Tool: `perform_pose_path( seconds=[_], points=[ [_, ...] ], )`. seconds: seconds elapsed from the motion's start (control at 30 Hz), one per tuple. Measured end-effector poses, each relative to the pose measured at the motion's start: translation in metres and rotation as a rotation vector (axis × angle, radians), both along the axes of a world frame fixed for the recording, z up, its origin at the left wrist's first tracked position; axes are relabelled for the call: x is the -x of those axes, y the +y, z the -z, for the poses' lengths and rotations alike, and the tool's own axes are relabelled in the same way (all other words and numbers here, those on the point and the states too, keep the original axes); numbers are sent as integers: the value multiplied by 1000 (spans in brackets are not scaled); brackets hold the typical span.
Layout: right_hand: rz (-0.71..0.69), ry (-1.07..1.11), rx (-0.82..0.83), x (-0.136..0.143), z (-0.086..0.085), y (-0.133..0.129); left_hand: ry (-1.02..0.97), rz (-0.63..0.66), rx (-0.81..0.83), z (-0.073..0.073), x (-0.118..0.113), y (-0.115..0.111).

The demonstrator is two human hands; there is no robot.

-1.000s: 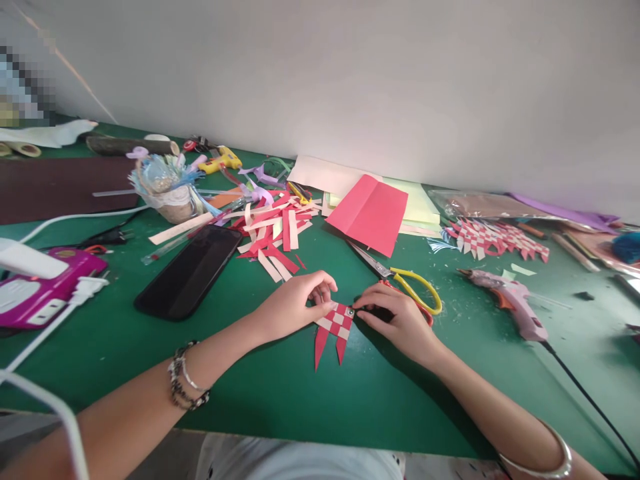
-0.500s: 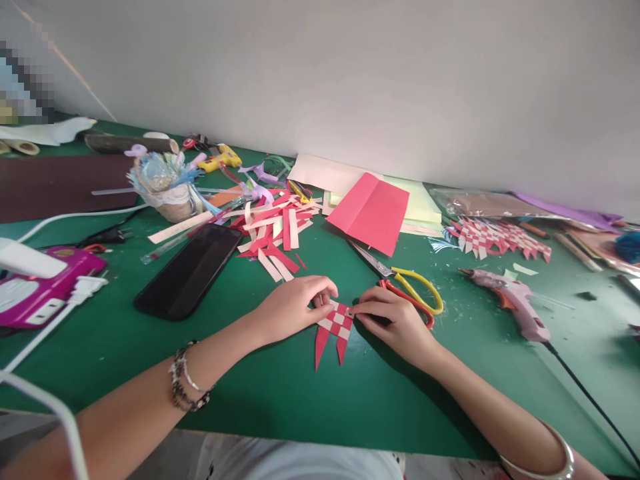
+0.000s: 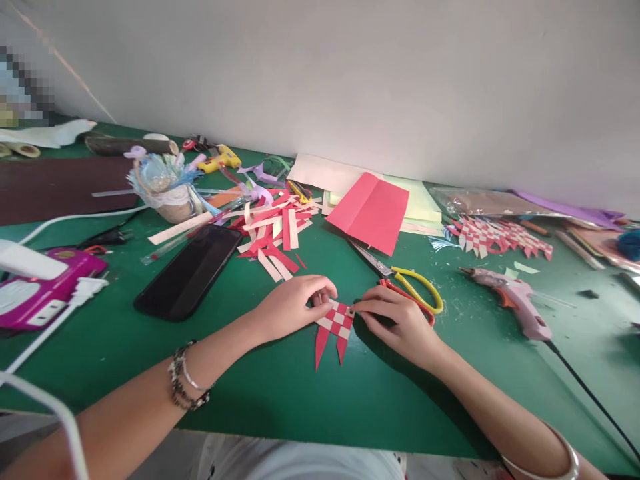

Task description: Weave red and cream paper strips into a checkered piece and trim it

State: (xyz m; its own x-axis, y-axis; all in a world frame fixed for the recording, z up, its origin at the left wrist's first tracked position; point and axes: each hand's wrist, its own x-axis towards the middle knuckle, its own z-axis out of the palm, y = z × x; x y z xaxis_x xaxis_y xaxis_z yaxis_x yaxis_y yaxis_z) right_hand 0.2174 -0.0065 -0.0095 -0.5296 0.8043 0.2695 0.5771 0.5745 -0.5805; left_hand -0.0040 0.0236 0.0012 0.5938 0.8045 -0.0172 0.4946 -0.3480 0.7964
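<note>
A small woven piece of red and pale pink paper [image 3: 338, 321] lies at the middle of the green table, two pointed red ends toward me. My left hand [image 3: 295, 308] pinches its upper left corner between thumb and fingers. At its upper right corner, beside a small dark dot, are the fingertips of my right hand [image 3: 395, 320], thumb and index close together at the paper's edge. Just behind my right hand rest scissors [image 3: 415, 288] with one yellow and one red handle.
Paper strips [image 3: 280, 227] and a black phone [image 3: 189, 272] lie at the left. A folded red sheet [image 3: 371, 212] is behind the scissors. On the right are a pink glue gun [image 3: 515, 300] with its cord and more woven pieces [image 3: 495, 237]. A white cable crosses the lower left.
My right fingers have shifted very slightly at the paper's upper right corner, where the dark dot shows more clearly. My left hand and the woven piece have stayed in place.
</note>
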Motion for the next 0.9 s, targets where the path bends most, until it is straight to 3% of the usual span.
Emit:
perform_pose_path(
  seconds=[0.9],
  points=[
    [-42,-28,-40,1,1,1,11,32,-22,1,1,2]
  ],
)
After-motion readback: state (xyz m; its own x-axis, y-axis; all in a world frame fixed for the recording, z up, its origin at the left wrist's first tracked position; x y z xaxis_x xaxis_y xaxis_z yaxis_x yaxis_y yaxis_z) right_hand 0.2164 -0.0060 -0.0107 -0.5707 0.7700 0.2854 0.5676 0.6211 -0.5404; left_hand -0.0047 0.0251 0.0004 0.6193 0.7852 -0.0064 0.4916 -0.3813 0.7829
